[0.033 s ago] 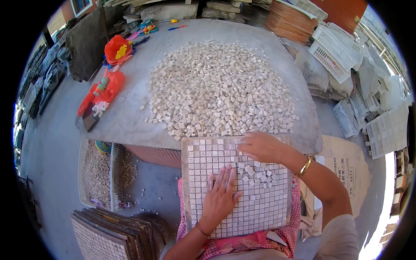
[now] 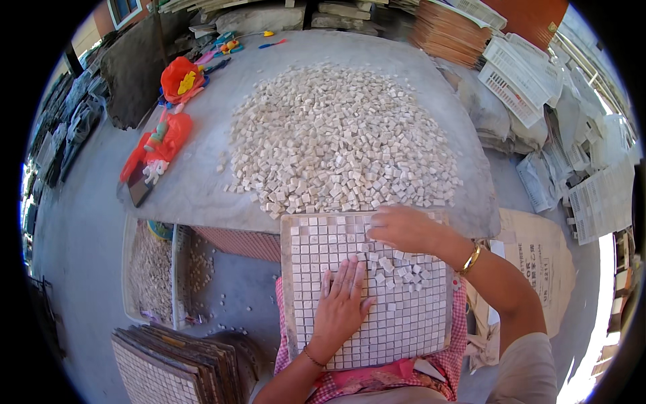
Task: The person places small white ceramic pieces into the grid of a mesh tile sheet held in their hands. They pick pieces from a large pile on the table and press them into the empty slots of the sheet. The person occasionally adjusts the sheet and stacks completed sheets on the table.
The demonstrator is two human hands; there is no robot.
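A square grid tray (image 2: 316, 269) filled with rows of small pale stone tiles rests on my lap, its far edge against the table. Flat on its left middle part lies my left hand (image 2: 341, 296), fingers stretched out and pressing on the tiles. My right hand (image 2: 400, 227) is over the tray's upper right, fingers bent together and pointing left at the upper rows. Whatever is between those fingertips is hidden. Just below it, loose stone tiles (image 2: 404, 273) lie in a small heap on top of the grid.
A large pile of stone tiles (image 2: 350, 141) covers the middle of the table (image 2: 202, 195). Red bags (image 2: 176, 131) with toys and a phone (image 2: 139, 187) lie at its left. Below left stand a white crate of chips (image 2: 176, 276) and stacked tile trays (image 2: 161, 363). White crates (image 2: 515, 81) sit at right.
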